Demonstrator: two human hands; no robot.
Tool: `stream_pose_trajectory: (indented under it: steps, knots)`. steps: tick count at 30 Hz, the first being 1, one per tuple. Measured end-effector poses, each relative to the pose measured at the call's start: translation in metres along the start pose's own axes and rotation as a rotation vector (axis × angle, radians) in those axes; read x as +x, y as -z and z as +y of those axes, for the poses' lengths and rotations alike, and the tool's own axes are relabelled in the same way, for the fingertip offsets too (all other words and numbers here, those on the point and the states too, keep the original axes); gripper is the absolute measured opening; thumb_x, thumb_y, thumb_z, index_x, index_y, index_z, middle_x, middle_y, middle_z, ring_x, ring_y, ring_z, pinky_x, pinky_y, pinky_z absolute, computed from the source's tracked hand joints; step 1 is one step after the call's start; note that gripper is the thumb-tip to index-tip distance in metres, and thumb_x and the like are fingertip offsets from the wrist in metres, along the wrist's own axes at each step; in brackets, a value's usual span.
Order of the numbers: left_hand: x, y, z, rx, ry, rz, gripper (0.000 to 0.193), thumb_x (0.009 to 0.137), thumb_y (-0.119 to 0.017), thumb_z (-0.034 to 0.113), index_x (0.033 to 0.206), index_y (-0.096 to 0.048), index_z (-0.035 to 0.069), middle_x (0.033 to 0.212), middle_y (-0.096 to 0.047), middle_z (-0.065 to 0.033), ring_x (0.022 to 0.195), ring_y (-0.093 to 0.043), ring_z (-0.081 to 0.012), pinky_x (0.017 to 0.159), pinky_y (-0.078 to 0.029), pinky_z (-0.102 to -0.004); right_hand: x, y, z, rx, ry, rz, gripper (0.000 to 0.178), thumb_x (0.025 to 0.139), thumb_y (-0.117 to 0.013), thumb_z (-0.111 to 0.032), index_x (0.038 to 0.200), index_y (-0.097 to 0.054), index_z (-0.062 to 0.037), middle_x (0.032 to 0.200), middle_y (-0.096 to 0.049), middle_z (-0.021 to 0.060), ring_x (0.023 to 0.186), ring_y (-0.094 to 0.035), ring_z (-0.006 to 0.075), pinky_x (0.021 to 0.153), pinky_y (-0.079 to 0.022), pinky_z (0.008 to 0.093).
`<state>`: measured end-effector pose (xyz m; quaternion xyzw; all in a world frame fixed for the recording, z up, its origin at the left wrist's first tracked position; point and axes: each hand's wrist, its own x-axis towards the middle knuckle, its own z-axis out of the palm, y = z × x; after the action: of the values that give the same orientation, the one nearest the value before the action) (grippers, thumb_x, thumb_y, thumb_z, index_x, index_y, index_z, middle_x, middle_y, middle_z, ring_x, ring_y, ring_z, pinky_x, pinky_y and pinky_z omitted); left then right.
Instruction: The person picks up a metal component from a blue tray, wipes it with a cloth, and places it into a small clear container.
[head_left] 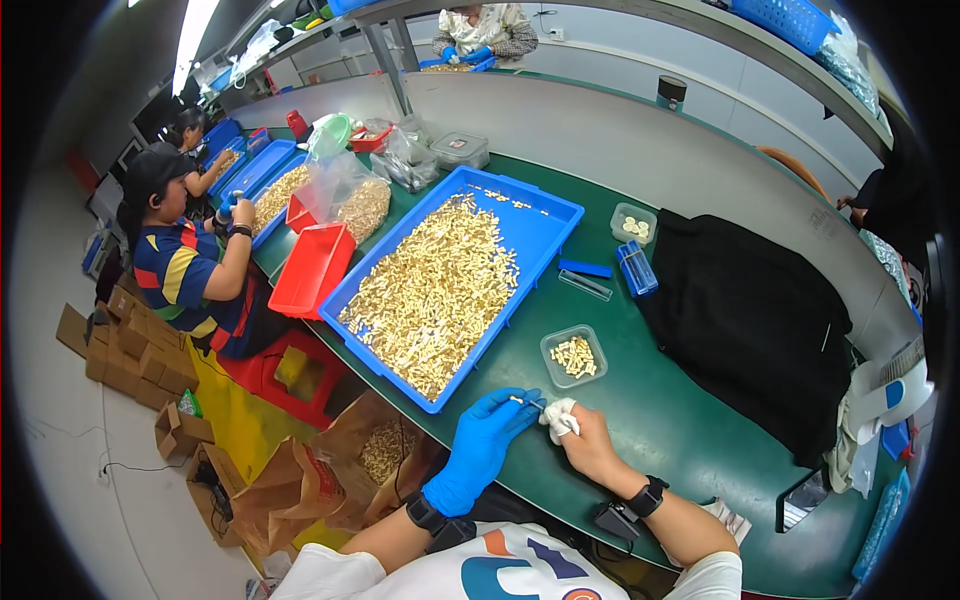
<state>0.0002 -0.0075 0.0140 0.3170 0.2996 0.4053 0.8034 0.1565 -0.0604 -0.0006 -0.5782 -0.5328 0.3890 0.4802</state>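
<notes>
My left hand (480, 445), in a blue glove, pinches a small brass-coloured part (517, 399) between thumb and fingertips. Close beside it, my right hand (592, 445) is closed, with white cloth (560, 418) around its fingers. A thin tool (541, 404) sticks out of those fingers toward the brass part; its kind is too small to make out. Just beyond both hands stands a clear square tub (573, 343) holding several similar brass parts. To its left lies a large blue tray (540, 240) with a broad heap of such parts.
Red bins (312, 270) and a bag of parts (362, 208) stand left of the tray. Black cloth (745, 320) covers the table's right side. Farther back are a blue case (636, 270) and a small tub (633, 222). A co-worker (205, 240) sits at left.
</notes>
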Motion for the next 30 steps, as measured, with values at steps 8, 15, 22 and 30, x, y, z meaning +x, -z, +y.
stream_pose_trajectory:
  steps: [8,15,22,30]
  knots:
    - [0.000,0.018,0.012,0.443,0.056,0.020,0.023,0.086,-0.056,0.010,0.105,-0.058,-0.002,0.093,-0.062,-0.0080,0.082,-0.058,-0.0145,0.079,-0.046,-0.0258,0.004,0.005,-0.006,-0.272,0.357,0.089,0.017,0.076,-0.066,-0.009,0.092,-0.062,-0.0039,0.071,-0.054,0.0087,0.059,-0.051,0.0208,0.053,-0.041,0.0293]
    - [-0.005,0.024,0.009,0.538,0.034,-0.022,0.017,0.084,-0.058,0.007,0.099,-0.060,-0.001,0.088,-0.062,-0.0049,0.078,-0.057,-0.0112,0.075,-0.046,-0.0232,0.004,0.005,0.001,-0.378,0.389,0.025,0.019,0.072,-0.068,-0.011,0.091,-0.064,-0.0091,0.073,-0.054,0.0073,0.061,-0.056,0.0253,0.051,-0.044,0.0344]
    - [-0.002,0.031,-0.007,0.794,-0.029,0.041,0.016,0.082,-0.059,0.002,0.098,-0.059,0.001,0.088,-0.061,-0.0042,0.081,-0.057,-0.0094,0.073,-0.046,-0.0217,0.004,0.005,-0.009,-0.519,0.465,0.048,0.017,0.071,-0.069,-0.014,0.088,-0.066,-0.0117,0.072,-0.054,0.0058,0.060,-0.055,0.0241,0.050,-0.044,0.0354]
    - [-0.002,0.021,-0.003,0.704,-0.065,0.045,0.015,0.081,-0.058,0.001,0.097,-0.058,0.002,0.090,-0.059,-0.0032,0.083,-0.056,-0.0088,0.075,-0.046,-0.0216,0.003,0.004,0.001,-0.390,0.323,-0.015,0.015,0.074,-0.066,-0.013,0.088,-0.063,-0.0079,0.072,-0.056,0.0084,0.062,-0.057,0.0283,0.053,-0.045,0.0363]
